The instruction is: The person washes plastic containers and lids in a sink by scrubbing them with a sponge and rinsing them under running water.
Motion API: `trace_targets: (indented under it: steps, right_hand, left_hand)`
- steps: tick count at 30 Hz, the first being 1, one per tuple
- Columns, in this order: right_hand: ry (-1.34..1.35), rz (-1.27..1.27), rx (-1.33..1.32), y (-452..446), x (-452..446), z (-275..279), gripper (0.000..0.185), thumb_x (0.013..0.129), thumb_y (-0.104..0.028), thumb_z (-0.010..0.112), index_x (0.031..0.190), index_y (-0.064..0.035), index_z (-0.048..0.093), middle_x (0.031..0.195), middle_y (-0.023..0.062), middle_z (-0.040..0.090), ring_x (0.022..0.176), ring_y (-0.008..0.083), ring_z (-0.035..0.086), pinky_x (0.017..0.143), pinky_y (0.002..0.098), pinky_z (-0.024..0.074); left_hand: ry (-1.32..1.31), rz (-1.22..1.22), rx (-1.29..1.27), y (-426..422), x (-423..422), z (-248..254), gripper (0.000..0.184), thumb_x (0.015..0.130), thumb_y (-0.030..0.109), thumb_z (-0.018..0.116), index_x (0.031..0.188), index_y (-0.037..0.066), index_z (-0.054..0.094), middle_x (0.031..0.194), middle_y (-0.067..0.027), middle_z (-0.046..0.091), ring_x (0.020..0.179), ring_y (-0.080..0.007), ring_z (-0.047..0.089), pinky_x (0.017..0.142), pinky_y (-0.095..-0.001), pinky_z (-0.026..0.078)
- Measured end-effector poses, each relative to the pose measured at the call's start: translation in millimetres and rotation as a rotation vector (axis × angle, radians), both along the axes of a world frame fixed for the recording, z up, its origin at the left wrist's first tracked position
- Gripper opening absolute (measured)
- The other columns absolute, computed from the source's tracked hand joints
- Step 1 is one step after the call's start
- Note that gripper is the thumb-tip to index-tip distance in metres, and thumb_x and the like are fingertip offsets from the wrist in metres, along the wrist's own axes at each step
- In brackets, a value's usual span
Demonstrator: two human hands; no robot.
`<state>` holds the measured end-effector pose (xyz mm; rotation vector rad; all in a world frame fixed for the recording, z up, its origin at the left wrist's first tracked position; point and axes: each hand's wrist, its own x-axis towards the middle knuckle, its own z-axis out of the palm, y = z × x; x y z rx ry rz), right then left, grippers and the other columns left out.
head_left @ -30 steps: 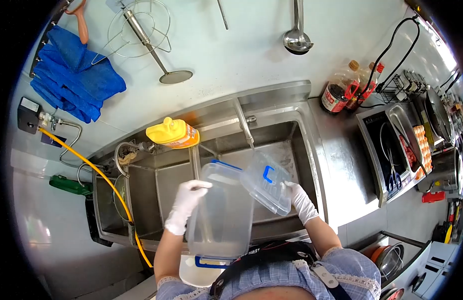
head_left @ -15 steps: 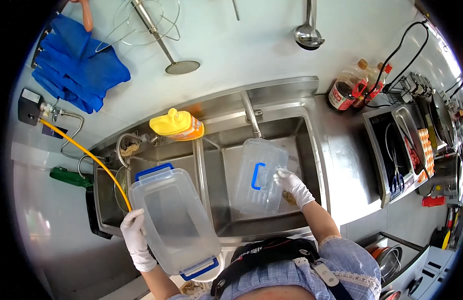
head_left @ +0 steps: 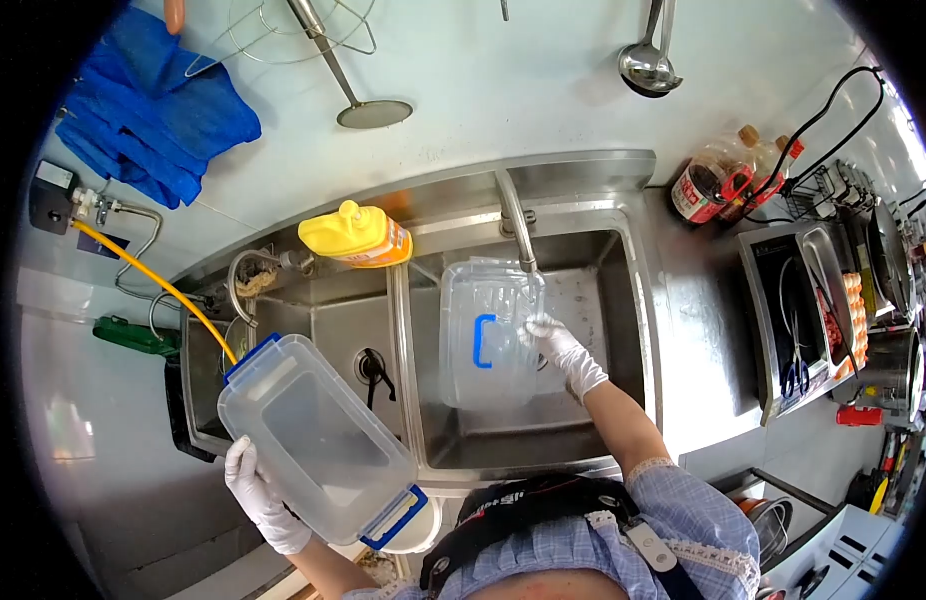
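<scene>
My left hand (head_left: 263,492), in a white glove, grips the side of a clear plastic storage box (head_left: 318,440) with blue latches at both ends. The box is tilted over the front of the left basin. My right hand (head_left: 555,350), also gloved, has its fingers closed on the right edge of a clear plastic lid (head_left: 458,350) with a blue handle. That lid is in the right basin (head_left: 608,430), its far edge close to the faucet (head_left: 518,225). Whether water is running onto it, I cannot tell.
A yellow jug (head_left: 353,237) stands behind the divider between the basins. A yellow hose (head_left: 153,275) runs down at the left. Bottles (head_left: 698,190) and a dark-topped appliance (head_left: 783,300) with scissors stand on the right counter. Blue gloves (head_left: 153,110) and ladles (head_left: 648,65) hang on the wall.
The lid and my right hand have moved left in the basin. The storage box has shifted left with my left hand, so the left basin's drain now shows.
</scene>
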<state>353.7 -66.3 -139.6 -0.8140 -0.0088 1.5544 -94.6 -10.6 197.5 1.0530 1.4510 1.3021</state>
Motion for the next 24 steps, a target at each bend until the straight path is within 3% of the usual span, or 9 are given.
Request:
trace_targets:
  steps: [2,6,14,24]
  right_hand:
    - [-0.036,0.033,0.040,9,6,7,0.012,0.080,-0.002,0.064,0.090,-0.0048,0.057,0.090,0.0125,0.064,0.087,0.0248,0.063,0.079,0.0367,0.0498]
    - [-0.200,0.066,-0.002,31,22,48,0.012,0.078,-0.003,0.066,0.086,-0.0020,0.057,0.092,0.0153,0.065,0.086,0.0247,0.063,0.077,0.0332,0.0504]
    - [-0.246,0.059,0.137,44,32,85,0.015,0.080,-0.007,0.066,0.090,-0.0011,0.057,0.092,0.0139,0.066,0.083,0.0209,0.064,0.077,0.0300,0.0503]
    - [-0.354,-0.098,0.051,-12,78,80,0.010,0.082,-0.005,0.062,0.088,-0.0020,0.054,0.090,0.0158,0.066,0.081,0.0223,0.063,0.074,0.0295,0.0495]
  left_hand:
    - [-0.012,0.160,0.011,1,14,1,0.010,0.084,0.001,0.057,0.089,0.006,0.065,0.074,0.0017,0.060,0.056,-0.0020,0.045,0.052,-0.0144,0.036]
    - [0.040,0.086,0.030,2,-1,-5,0.010,0.085,0.001,0.057,0.090,0.005,0.065,0.076,0.0014,0.060,0.060,-0.0032,0.048,0.055,-0.0149,0.039]
    - [-0.032,0.112,0.042,3,2,-10,0.009,0.086,0.002,0.057,0.091,0.005,0.064,0.073,0.0039,0.058,0.056,-0.0003,0.041,0.051,-0.0137,0.033]
    - [-0.051,0.109,0.080,0,4,-13,0.008,0.085,0.002,0.058,0.089,0.005,0.064,0.064,0.0067,0.051,0.050,0.0003,0.034,0.046,-0.0144,0.028]
